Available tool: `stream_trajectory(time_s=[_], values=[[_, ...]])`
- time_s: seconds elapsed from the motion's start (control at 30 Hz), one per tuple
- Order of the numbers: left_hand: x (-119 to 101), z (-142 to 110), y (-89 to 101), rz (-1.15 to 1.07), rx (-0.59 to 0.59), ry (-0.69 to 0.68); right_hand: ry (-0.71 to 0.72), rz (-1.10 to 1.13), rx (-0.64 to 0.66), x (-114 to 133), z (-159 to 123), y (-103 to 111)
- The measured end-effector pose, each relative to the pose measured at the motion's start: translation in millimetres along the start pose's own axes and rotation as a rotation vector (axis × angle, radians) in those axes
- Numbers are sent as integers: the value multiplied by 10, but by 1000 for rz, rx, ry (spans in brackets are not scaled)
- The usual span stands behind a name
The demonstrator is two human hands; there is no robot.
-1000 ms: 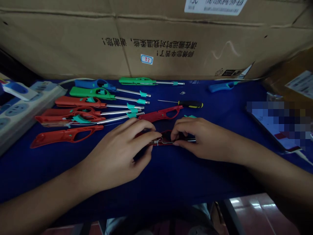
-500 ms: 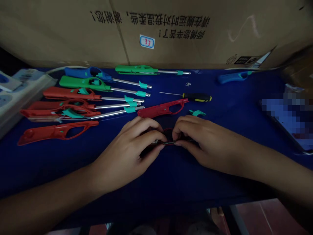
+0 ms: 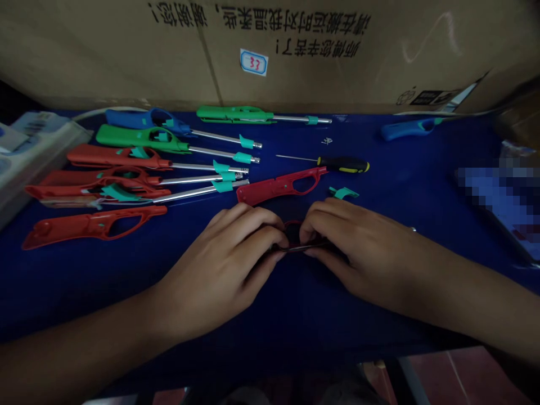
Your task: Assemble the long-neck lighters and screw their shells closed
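My left hand (image 3: 248, 247) is closed, fingertips and thumb pinching the left part of a red lighter (image 3: 295, 248), which is mostly hidden. From the other side, my right hand (image 3: 333, 236) grips the same lighter with thumb and fingers. Between the hands only a thin dark edge and a bit of red guard loop show. Just beyond my fingers lies a loose red lighter shell half (image 3: 270, 189). A small teal piece (image 3: 343, 193) rests behind my right hand. Farther back is a black and yellow screwdriver (image 3: 343, 164), with several tiny screws (image 3: 327, 141) behind it.
Several long-necked lighters, including a blue one (image 3: 147, 120) and a green one (image 3: 141, 138), lie at the left. Another red shell half (image 3: 93, 226) is nearer. A green lighter (image 3: 236, 115) and blue shell (image 3: 407, 129) lie before the cardboard box (image 3: 295, 84). A phone-like object (image 3: 502, 208) is at right.
The view has shifted slightly. Both hands still pinch the red lighter, with small shifts of the fingers; a little more of its thin edge shows between them.
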State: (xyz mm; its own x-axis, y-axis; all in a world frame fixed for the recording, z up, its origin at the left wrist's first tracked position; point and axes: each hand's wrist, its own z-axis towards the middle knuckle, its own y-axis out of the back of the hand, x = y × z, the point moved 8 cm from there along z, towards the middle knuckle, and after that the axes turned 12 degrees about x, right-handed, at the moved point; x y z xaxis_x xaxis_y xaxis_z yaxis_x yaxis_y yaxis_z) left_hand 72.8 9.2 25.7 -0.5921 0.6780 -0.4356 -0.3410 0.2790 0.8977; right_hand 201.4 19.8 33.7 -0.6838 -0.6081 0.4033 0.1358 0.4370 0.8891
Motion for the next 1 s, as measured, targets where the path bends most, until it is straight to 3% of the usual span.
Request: stream_trajectory(time_s=[0.77, 1.0], values=[[14, -27, -38, -84, 31, 38, 17, 125, 25, -21, 10, 23], [-11, -27, -15, -80, 17, -4, 28, 150, 15, -20, 10, 59]])
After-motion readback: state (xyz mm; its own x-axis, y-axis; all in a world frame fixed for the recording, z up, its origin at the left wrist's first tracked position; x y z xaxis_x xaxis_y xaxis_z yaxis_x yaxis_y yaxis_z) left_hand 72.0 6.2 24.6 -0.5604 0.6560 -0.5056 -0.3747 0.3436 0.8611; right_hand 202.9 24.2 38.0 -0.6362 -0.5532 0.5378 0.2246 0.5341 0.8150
